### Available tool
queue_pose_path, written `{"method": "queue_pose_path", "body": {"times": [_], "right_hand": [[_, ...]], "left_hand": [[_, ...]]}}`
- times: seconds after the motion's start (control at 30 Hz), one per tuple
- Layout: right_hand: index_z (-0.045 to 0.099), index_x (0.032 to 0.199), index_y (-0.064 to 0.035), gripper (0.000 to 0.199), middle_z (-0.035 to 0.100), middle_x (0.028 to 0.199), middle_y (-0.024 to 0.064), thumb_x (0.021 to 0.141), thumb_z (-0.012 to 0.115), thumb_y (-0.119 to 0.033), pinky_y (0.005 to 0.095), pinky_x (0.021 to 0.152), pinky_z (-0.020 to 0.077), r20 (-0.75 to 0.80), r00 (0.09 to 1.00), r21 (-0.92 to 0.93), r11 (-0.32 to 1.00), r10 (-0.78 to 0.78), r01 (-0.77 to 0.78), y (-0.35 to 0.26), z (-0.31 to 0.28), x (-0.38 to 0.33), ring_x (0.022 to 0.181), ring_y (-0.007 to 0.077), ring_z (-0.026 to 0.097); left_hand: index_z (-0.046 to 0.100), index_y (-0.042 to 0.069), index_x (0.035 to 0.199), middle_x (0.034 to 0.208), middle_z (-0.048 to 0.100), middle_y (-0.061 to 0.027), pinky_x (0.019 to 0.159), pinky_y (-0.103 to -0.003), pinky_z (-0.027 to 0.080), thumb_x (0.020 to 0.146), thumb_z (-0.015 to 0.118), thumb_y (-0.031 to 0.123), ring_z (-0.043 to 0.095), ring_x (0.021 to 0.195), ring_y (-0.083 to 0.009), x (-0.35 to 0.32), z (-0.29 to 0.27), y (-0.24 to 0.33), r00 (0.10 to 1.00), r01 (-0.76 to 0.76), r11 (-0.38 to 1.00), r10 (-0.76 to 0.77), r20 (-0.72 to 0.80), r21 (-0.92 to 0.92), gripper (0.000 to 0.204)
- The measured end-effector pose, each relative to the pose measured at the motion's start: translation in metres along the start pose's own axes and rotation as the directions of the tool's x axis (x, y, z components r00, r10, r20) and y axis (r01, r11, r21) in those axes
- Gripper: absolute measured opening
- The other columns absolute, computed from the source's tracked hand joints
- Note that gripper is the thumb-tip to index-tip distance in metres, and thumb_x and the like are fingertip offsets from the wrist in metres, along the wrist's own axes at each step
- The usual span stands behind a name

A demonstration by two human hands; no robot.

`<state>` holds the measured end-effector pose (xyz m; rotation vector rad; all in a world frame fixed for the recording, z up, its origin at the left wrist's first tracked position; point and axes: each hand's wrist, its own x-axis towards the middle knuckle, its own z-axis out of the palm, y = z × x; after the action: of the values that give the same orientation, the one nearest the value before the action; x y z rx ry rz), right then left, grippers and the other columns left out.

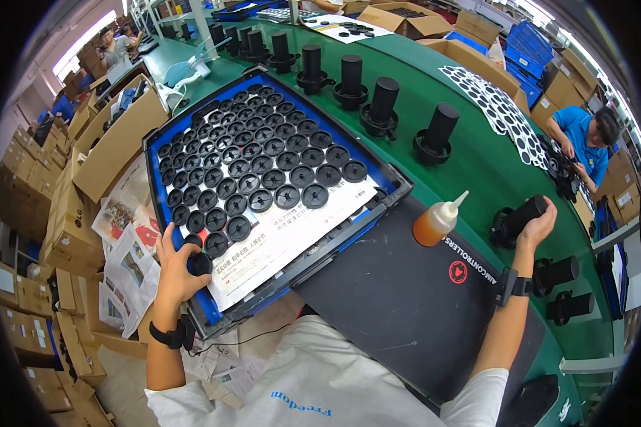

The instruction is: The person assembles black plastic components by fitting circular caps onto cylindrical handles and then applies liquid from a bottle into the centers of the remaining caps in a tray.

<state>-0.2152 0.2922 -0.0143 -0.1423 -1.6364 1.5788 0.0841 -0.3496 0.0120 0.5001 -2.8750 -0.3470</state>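
My left hand (169,274) is closed on a black round cap (200,265) at the near left corner of a blue tray (363,231) with a black rim. Rows of similar black round caps (288,196) lie in that tray on sheets of printed paper (253,267). Over on the right, my right hand (540,226) curls around a black cylinder with a wide collar (525,213), which lies tilted at the green bench. Its fingertips wrap the cylinder's far end, and the palm hides part of it.
A squeeze bottle of amber liquid (434,223) stands on a dark mat (384,285). Several black cylinders (384,98) stand along the green bench (470,171); two more (571,304) lie below my right hand. Cardboard boxes (121,146) crowd the left. A co-worker in blue (584,135) sits far right.
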Motion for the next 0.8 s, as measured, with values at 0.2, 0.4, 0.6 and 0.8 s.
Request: {"method": "queue_pose_path", "body": {"times": [0.2, 0.4, 0.6, 0.8], "right_hand": [[0.056, 0.11, 0.0057, 0.031, 0.057, 0.111, 0.0158, 0.096, 0.037, -0.015, 0.0331, 0.096, 0.0398, -0.08, 0.949, -0.264, 0.925, -0.304, 0.274, -0.03, 0.002, -0.003, 0.108, 0.0233, 0.053], [0.059, 0.108, 0.0033, 0.025, 0.061, 0.103, 0.0116, 0.093, 0.047, -0.013, 0.0304, 0.09, 0.043, 0.137, 0.858, -0.206, 0.833, -0.495, 0.514, -0.101, 0.038, -0.029, 0.101, 0.0202, 0.058], [0.056, 0.122, -0.0081, 0.034, 0.061, 0.105, 0.012, 0.089, 0.056, -0.015, 0.0309, 0.087, 0.0458, 0.805, 0.588, -0.181, 0.912, -0.079, 0.369, -0.09, 0.137, -0.039, 0.1, 0.0192, 0.058], [0.045, 0.135, -0.0173, 0.058, 0.05, 0.129, 0.0203, 0.081, 0.065, -0.024, 0.0393, 0.101, 0.0384, 0.839, 0.451, -0.174, 0.635, -0.305, 0.753, -0.043, 0.175, -0.023, 0.121, 0.0358, 0.048]], "left_hand": [[0.058, 0.007, 0.095, 0.147, 0.023, -0.0249, 0.109, -0.052, 0.024, 0.051, 0.075, 0.014, 0.022, 0.135, -0.0477, -0.013, 0.0, 0.006, 0.978, -0.012, 1.0, 0.006, -0.209, -0.024, 0.047], [0.054, 0.002, 0.102, 0.132, 0.046, -0.0256, 0.105, -0.048, 0.031, 0.059, 0.076, 0.016, 0.044, 0.125, -0.0383, -0.051, -0.036, 0.07, 0.968, -0.23, 0.681, 0.085, -0.237, -0.695, 0.05], [0.049, -0.001, 0.114, 0.115, 0.056, -0.0235, 0.089, -0.045, 0.048, 0.069, 0.075, 0.01, 0.062, 0.098, -0.0353, -0.073, 0.026, 0.164, 0.824, 0.244, -0.225, 0.561, 0.08, -0.943, 0.053], [0.049, 0.001, 0.111, 0.107, 0.059, -0.0218, 0.077, -0.037, 0.053, 0.083, 0.058, 0.003, 0.064, 0.09, -0.0325, -0.081, 0.062, 0.169, 0.756, 0.547, -0.205, 0.536, 0.374, -0.812, 0.03]]}}
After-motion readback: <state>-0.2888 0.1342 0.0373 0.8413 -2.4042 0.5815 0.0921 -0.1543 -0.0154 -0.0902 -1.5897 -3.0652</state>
